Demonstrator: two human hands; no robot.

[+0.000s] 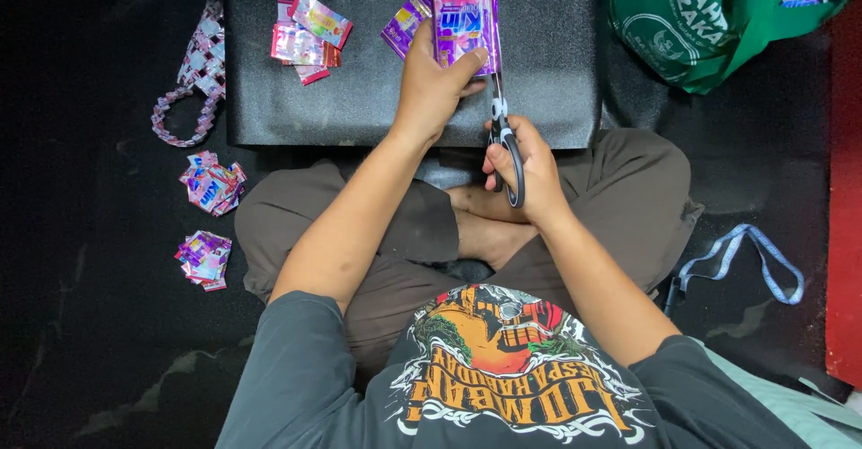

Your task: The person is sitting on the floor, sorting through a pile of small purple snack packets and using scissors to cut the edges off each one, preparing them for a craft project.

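I sit cross-legged on a dark floor. My left hand [435,85] pinches a pink and purple foil sachet wrapper [464,23], holding it flat over a low black board [359,90]. My right hand [523,166] grips black-handled scissors [505,139], whose blades point up along the wrapper's right edge. The blade tips are partly hidden behind the wrapper.
Loose pink wrappers [308,38] and a purple one [404,23] lie on the board. A woven chain of folded wrappers [190,76] and two piles of folded pieces [213,182] [205,258] lie left. A green bag [709,18] sits top right, a blue strap [745,265] at right.
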